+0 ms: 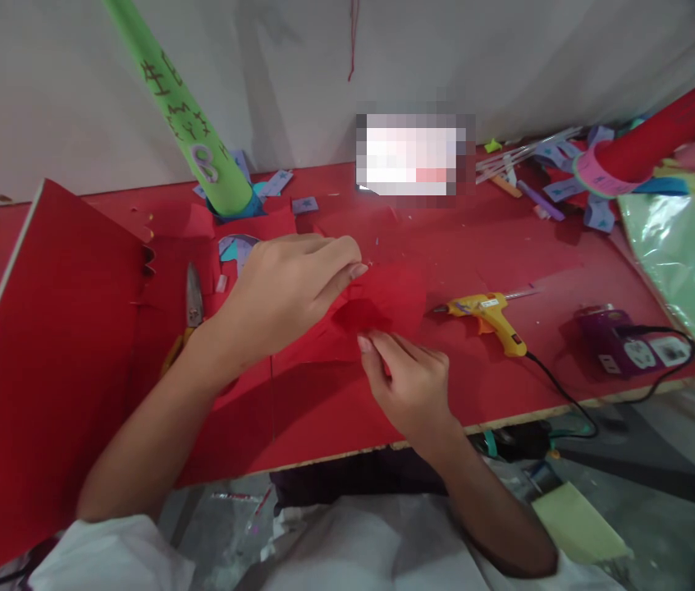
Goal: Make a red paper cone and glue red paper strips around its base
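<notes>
A crumpled piece of red tissue paper lies at the middle of the red table. My left hand reaches over it from the left, fingers closed and pinching its upper edge. My right hand sits just below the paper, fingertips pinching its lower edge. Both hands hold the same paper a little above the tabletop.
Scissors lie left of my hands. A yellow glue gun rests to the right, its cord running to a purple power strip. A green tube leans at the back, a red roll and paper scraps at the right. A red board stands on the left.
</notes>
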The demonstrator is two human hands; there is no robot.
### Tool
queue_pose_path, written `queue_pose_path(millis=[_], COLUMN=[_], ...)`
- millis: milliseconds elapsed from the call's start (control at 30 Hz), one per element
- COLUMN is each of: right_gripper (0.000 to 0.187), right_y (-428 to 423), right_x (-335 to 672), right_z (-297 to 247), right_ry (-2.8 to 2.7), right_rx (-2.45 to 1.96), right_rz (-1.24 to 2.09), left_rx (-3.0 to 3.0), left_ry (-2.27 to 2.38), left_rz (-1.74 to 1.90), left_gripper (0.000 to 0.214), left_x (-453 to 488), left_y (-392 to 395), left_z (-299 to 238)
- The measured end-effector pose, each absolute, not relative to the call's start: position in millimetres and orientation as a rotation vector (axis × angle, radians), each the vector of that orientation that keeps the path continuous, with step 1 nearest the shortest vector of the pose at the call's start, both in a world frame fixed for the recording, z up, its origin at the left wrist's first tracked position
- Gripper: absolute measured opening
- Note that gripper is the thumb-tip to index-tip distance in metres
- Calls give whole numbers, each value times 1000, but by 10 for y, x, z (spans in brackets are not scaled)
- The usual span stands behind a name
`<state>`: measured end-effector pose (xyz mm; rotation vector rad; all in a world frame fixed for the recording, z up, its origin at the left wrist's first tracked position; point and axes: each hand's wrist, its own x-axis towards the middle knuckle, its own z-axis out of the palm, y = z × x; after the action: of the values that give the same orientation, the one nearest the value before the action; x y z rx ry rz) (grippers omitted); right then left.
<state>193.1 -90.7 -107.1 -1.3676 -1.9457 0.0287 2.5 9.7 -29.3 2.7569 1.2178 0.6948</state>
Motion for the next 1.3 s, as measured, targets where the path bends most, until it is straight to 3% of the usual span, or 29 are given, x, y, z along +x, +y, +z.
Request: queue_pose_path(millis=[133,267,400,500,600,800,1033,1300], right_gripper=[17,37,50,44,37,8,28,32], right_y=[-873,-688,-443,-333,-304,-324,-296,-134], right_x=[2004,2164,2328,2389,2386,2373,2410,2483], right_z=[-1028,-948,-927,-954,-971,-963,-958,-808], right_ry=[-1839,-1710,-1740,-1694,-1664,-1581,-1692,-1924], right_rx=[-1302,-1291,-1280,-1222,-1199,-1278,-1339,-1352], right_rz=[-47,-142,265,523,581,517,297,-8], left_rx=[2763,2763,2734,2709,2723,2726,2737,2793], left_ry=[1223,1210,1213,1218,1221,1240,1254,1322], left_rz=[720,708,658,633,641,624,574,534], left_gripper=[32,34,32,32,32,31,32,27], left_x=[3,2,10,7,-1,-1,15,5], left_y=[111,108,99,103,110,116,117,130], left_z=[-293,-275,-252,-245,-253,-262,-259,-283])
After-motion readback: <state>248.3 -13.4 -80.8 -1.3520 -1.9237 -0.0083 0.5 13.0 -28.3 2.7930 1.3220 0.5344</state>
